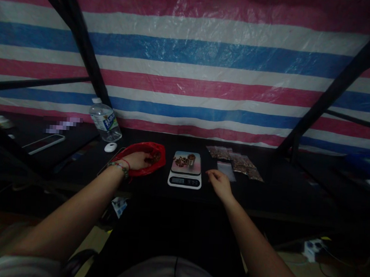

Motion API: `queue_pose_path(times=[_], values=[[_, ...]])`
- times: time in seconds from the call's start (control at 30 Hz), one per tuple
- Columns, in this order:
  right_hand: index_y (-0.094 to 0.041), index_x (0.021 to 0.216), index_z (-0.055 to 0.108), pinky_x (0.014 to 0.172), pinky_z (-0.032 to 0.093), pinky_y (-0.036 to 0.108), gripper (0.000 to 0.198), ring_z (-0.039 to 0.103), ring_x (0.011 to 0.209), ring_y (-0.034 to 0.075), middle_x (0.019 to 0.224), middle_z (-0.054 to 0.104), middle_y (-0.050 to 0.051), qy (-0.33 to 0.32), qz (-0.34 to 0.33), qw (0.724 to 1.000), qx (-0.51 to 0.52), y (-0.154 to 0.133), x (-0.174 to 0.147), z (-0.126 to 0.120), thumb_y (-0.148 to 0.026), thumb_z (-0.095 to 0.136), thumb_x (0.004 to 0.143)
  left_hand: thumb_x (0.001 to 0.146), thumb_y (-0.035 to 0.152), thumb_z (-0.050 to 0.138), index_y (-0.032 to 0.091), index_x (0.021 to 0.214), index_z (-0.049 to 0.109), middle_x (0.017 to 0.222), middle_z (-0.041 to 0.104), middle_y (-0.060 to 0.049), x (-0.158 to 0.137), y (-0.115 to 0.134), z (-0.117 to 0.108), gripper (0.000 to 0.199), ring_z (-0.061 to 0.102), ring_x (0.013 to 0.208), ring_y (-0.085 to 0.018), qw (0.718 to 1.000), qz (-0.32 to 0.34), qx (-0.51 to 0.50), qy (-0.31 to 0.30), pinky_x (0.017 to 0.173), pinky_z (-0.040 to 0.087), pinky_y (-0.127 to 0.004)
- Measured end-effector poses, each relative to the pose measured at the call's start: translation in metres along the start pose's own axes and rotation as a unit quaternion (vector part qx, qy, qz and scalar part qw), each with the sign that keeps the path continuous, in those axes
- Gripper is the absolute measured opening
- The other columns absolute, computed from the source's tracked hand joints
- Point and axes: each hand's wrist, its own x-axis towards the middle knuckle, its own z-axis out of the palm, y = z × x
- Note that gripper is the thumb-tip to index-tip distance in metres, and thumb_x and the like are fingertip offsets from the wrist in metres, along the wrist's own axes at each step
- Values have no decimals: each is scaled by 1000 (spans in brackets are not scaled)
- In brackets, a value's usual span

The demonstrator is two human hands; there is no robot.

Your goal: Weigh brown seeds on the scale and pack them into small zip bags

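My left hand (pixel 135 160) reaches into a red plastic bag or lined bowl (pixel 158 164), with its fingertips down among small brown pieces (pixel 155 156). Those fingers are too hidden to tell whether they grip anything. Right of the bag lies a white kitchen scale (pixel 184 183). On its platform show brown bits and a small cup shape (pixel 191 159); I cannot tell if they are real or printed. Beside the scale my right hand (pixel 219 183) rests with fingers curled together and nothing visible in them. A flat clear plastic bag (pixel 226 171) lies just beyond it.
Several small clear bags of brown pieces (pixel 242 162) lie at the back right. A clear plastic bottle (pixel 106 121), a white rounded object (pixel 111 147) and a phone (pixel 45 143) are on the left. Black frame posts (pixel 312 108) and a striped plastic sheet (pixel 202 64) bound the black table.
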Motion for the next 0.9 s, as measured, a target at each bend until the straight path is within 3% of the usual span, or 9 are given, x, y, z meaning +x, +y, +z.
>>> queue_pose_path(times=[0.33,0.67,0.77,0.9], values=[[-19,87,69,62,44,28,34,60,63,18,67,66,3,-3,-7,1000,-10,2,1,0,-42,44,82,78,36,50,20,112,66,111,68,-9,0,1,11,40,63,99,-23,996,-76,1,48,87,45,-28],[-18,87,69,59,42,27,33,59,62,18,65,65,2,-5,-5,1000,-2,0,1,0,-41,44,82,79,32,50,22,106,69,107,70,-6,-8,13,17,35,63,99,-22,990,-79,-14,112,91,44,-27],[-19,86,69,58,42,26,33,59,62,18,63,64,2,-5,-6,1000,-7,0,1,0,-41,45,82,83,31,45,19,102,70,104,70,-8,-8,28,9,33,63,97,-22,985,-51,-12,167,91,44,-28],[-19,86,69,60,43,27,34,60,64,19,64,65,2,-6,-6,1000,-6,1,1,0,-42,45,82,86,24,38,18,104,69,107,69,-7,-1,60,3,36,61,100,-20,978,43,-20,201,94,43,-28]])
